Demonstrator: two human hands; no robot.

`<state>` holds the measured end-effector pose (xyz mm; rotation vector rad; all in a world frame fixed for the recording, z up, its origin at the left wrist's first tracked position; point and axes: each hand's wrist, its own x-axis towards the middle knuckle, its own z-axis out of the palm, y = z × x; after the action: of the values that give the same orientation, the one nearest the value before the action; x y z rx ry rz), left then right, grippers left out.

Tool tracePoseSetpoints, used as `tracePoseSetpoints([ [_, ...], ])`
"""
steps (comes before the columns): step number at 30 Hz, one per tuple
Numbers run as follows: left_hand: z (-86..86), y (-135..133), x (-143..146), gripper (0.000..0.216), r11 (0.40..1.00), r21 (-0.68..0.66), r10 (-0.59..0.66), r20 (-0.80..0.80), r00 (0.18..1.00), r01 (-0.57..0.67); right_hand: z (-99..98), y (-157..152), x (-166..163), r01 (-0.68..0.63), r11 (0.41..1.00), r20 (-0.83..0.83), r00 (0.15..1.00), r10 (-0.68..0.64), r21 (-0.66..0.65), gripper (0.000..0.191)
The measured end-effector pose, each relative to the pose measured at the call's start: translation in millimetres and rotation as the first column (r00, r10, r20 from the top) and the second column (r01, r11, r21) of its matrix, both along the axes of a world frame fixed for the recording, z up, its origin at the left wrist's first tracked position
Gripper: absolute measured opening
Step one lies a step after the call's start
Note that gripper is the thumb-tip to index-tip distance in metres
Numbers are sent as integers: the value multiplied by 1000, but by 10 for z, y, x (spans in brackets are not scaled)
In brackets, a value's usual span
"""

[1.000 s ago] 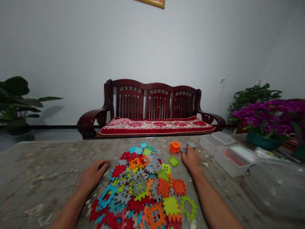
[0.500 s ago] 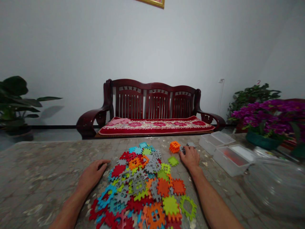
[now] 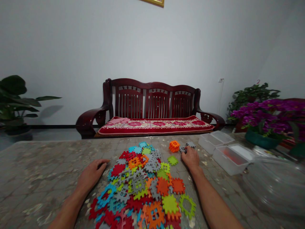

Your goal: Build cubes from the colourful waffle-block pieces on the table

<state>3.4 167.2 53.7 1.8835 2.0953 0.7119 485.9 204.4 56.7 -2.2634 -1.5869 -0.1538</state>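
A heap of flat, notched plastic tiles (image 3: 143, 184) in red, orange, green, blue and grey lies on the patterned table (image 3: 43, 178). My left hand (image 3: 91, 173) rests palm down at the heap's left edge, fingers loosely curled, holding nothing. My right hand (image 3: 190, 157) lies beyond the heap's far right, its fingers bent onto small grey tiles (image 3: 183, 149). An orange cube built of tiles (image 3: 174, 146) stands just left of those grey pieces. A loose green tile (image 3: 172, 160) lies between my right hand and the heap.
Two clear plastic boxes (image 3: 224, 149) stand at the right, with a clear lid (image 3: 276, 187) nearer me. A pot of purple flowers (image 3: 269, 121) is at the far right. A dark wooden bench (image 3: 150, 108) faces the table; a leafy plant (image 3: 14, 105) stands left.
My right hand has drawn back slightly toward me over the grey tiles. The left hand has stayed where it was.
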Motion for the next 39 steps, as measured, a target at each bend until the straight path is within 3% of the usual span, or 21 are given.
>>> tracePoseSetpoints([
  [6,15,-11,6,52,1000,-2,2,-26,1000,-2,-56,32,4,7,1000,-2,1000,-7,25,31],
  [10,25,-13,21,48,1000,6,7,-25,1000,-7,-106,6,41,-30,982,-9,999,32,185,26],
  [13,33,-21,35,47,1000,9,12,-30,999,-12,-102,-68,15,-135,922,-28,987,156,362,21],
  [16,35,-35,44,46,1000,9,8,-34,999,-8,-67,-155,-156,-284,850,-90,930,357,445,20],
  [20,19,-41,45,43,999,35,4,-22,1000,-4,8,-236,-575,-466,804,-218,798,562,369,23],
  [25,-11,-31,42,44,999,34,-4,-32,999,5,260,-325,-1020,-603,787,-382,703,601,129,43],
  [29,-11,-40,46,43,999,32,-7,-26,1000,8,512,-486,-1200,-616,783,-278,770,574,-89,63],
  [33,-2,-42,50,43,999,34,-8,-23,1000,9,592,-625,-1311,-529,817,-200,847,492,-229,71],
  [36,-4,-33,50,44,999,33,-13,-16,1000,14,554,-636,-1340,-513,832,-228,854,468,-212,64],
  [39,-15,-23,42,44,999,38,-17,-13,1000,17,514,-579,-1275,-537,839,-265,824,501,-85,54],
])
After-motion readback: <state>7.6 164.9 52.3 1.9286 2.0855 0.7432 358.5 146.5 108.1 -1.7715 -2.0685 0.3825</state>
